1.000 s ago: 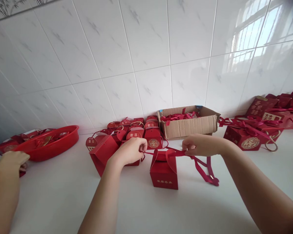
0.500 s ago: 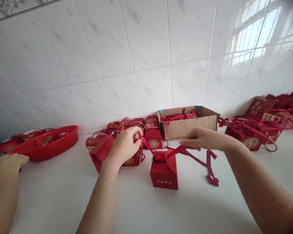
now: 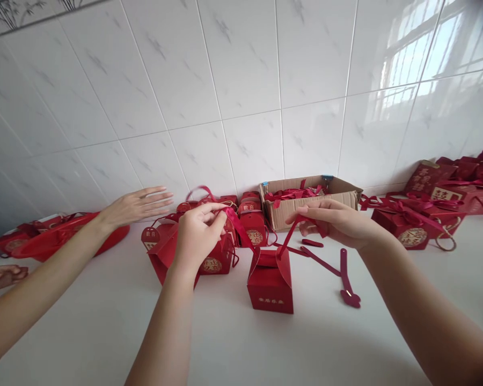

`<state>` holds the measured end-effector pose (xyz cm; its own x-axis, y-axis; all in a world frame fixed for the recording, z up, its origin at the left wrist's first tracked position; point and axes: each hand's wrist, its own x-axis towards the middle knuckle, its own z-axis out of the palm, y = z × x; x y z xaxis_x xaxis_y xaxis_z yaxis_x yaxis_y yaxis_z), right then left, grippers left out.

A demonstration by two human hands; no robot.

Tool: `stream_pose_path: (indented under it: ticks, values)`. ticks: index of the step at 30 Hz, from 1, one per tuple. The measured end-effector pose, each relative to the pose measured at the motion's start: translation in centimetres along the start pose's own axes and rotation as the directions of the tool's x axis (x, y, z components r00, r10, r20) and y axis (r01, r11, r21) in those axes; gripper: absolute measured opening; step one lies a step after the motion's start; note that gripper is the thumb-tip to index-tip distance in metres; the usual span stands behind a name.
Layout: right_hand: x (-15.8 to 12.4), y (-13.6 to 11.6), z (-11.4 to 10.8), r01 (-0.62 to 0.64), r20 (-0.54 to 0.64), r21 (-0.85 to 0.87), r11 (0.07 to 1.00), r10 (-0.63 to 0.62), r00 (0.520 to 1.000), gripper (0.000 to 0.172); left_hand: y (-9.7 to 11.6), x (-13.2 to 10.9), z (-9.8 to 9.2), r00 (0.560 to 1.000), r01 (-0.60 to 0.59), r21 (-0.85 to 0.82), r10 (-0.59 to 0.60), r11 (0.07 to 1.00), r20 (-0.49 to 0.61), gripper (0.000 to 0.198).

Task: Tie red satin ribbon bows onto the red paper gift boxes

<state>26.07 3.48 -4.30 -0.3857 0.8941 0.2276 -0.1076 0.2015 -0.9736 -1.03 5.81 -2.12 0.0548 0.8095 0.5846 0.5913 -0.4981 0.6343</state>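
A small red box (image 3: 270, 287) with pale lettering stands on the white table, its curved top flaps raised. Red ribbon (image 3: 243, 233) runs up from the top of the box on both sides. My left hand (image 3: 203, 230) pinches one end, above and left of the box. On the other side, my right hand (image 3: 326, 220) has the other end between thumb and fingers. Dark red strips (image 3: 345, 276) lie on the table right of the box. Other red boxes (image 3: 215, 260) stand just behind my left hand.
A cardboard box (image 3: 314, 209) of red ribbons is against the tiled wall. More red boxes (image 3: 416, 225) sit at right. At left, another person's arm (image 3: 76, 246) reaches across a red basin (image 3: 116, 238); their other hand (image 3: 4, 276) is at the edge.
Both my hands have drawn the ribbon upward, and the box's flaps stand more upright. The other person's open hand has come in over the basin.
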Motion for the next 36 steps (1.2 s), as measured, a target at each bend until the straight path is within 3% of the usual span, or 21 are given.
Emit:
stream_pose_path:
  ticks: [4,9,13,18,27,36]
  values:
    - [0.1,0.0,0.5,0.024,0.012,0.063,0.998,-0.025,1.0,0.023,-0.3,0.1,0.2,0.999,-0.019,-0.143,0.013,0.99,-0.038,0.021]
    - [0.4,0.5,1.1,0.157,-0.033,0.083,0.984,-0.155,0.987,0.036,-0.1,0.1,0.4,0.997,-0.071,-0.285,0.057,0.956,-0.057,0.028]
    - [0.8,1.1,1.7,0.272,-0.125,-0.05,0.961,-0.277,0.953,0.041,0.7,0.0,0.5,0.991,-0.13,-0.362,0.104,0.923,-0.089,0.025]
    - [0.7,1.4,2.4,0.357,-0.149,-0.197,0.913,-0.388,0.909,0.03,1.3,-0.3,0.6,0.979,-0.194,-0.398,0.151,0.896,-0.138,0.02]
    - [0.2,1.4,2.9,0.433,-0.112,-0.196,0.88,-0.459,0.882,0.026,2.2,-1.4,-0.2,0.965,-0.256,-0.394,0.213,0.883,-0.15,0.036]
    - [-0.5,0.9,3.5,0.474,-0.055,-0.154,0.867,-0.487,0.872,0.026,2.9,-2.1,-0.8,0.976,-0.217,-0.432,0.198,0.875,-0.09,0.028]
